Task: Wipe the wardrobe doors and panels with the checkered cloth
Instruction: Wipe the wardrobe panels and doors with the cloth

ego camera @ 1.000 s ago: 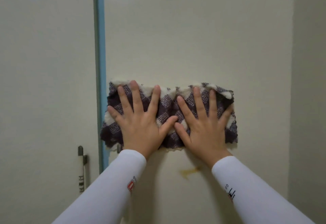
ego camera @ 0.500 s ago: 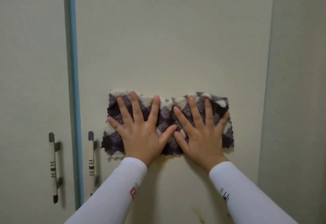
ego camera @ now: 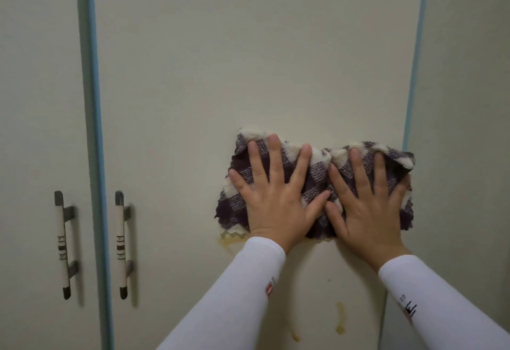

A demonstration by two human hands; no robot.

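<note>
A purple-and-white checkered cloth (ego camera: 320,181) lies spread flat against the cream wardrobe door (ego camera: 248,73), near that door's right edge. My left hand (ego camera: 276,198) presses the cloth's left half with fingers spread and straight. Beside it, thumbs almost touching, my right hand (ego camera: 367,206) presses the right half the same way. Yellow stains (ego camera: 340,319) streak the door below the cloth, and one smear (ego camera: 229,240) shows at the cloth's lower left corner.
A blue strip (ego camera: 95,129) separates this door from the left door (ego camera: 36,101). Two vertical handles (ego camera: 63,242) (ego camera: 121,242) flank the strip. Another blue strip (ego camera: 414,73) edges the door on the right, with a plain side panel (ego camera: 466,101) beyond.
Both hands have slid the cloth to the right across the door, from beside the left blue strip to near the right edge. Both handles and more of the left door have come into view.
</note>
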